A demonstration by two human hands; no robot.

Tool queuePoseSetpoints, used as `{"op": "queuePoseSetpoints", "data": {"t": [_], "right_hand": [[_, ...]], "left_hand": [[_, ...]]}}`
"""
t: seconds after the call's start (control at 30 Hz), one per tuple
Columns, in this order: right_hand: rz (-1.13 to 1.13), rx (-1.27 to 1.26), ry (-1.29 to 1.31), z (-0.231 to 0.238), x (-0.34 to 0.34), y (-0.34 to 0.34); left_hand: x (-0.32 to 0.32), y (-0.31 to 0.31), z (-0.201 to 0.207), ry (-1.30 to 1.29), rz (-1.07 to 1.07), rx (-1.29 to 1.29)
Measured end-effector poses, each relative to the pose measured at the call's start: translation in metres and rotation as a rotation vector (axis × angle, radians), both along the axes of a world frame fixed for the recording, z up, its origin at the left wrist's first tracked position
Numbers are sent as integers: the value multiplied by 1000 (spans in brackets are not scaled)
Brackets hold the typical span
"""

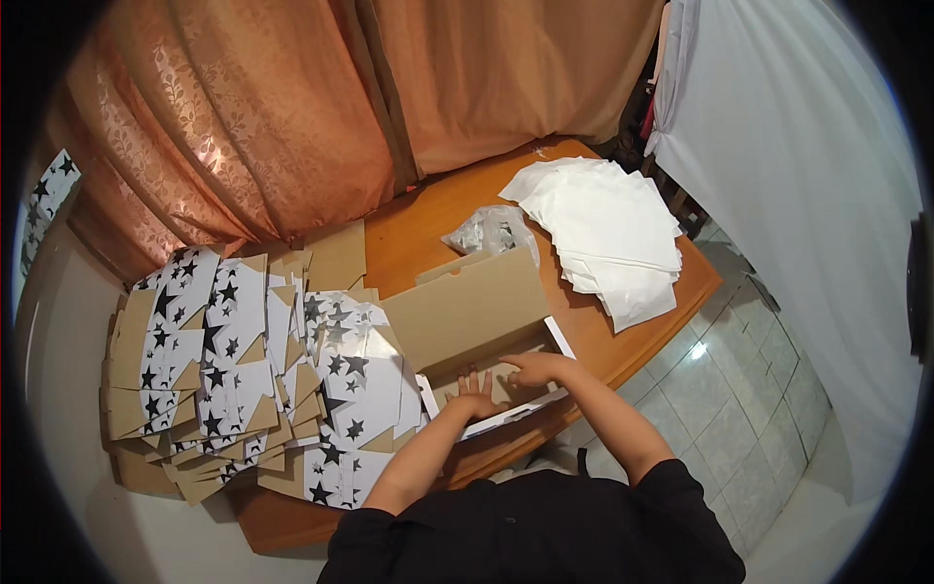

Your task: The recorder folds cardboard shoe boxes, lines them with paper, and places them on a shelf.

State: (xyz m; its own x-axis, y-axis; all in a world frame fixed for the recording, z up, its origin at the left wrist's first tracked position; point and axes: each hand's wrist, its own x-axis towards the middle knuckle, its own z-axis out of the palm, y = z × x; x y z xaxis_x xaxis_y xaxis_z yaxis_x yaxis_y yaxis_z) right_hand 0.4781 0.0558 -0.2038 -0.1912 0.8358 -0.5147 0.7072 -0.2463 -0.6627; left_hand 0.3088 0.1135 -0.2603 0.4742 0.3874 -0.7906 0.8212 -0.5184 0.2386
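An open cardboard box stands near the table's front edge, brown inside, with its lid raised on the far side and white showing on its outer walls. My left hand reaches into the left part of the box, fingers spread against the brown inside. Over the right part is my right hand, with one finger stretched out to the left and the others partly hidden. I see nothing held in either hand.
Overlapping flat cardboard blanks with black stars on white cover the table's left side. Behind the box lies a clear plastic bag with contents I cannot make out. White sheets are piled at the far right of the wooden table.
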Motion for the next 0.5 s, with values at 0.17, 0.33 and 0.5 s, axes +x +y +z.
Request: {"op": "queuePoseSetpoints", "data": {"t": [0.17,0.33,0.5], "right_hand": [[-223,409,315,60,27,-35],[-693,731,246,30,102,-54],[-794,731,-12,2,184,-59]], "left_hand": [[17,21,78,-327,-45,-136],[47,1,130,-712,84,-46],[120,-24,141,-1170,204,15]]}}
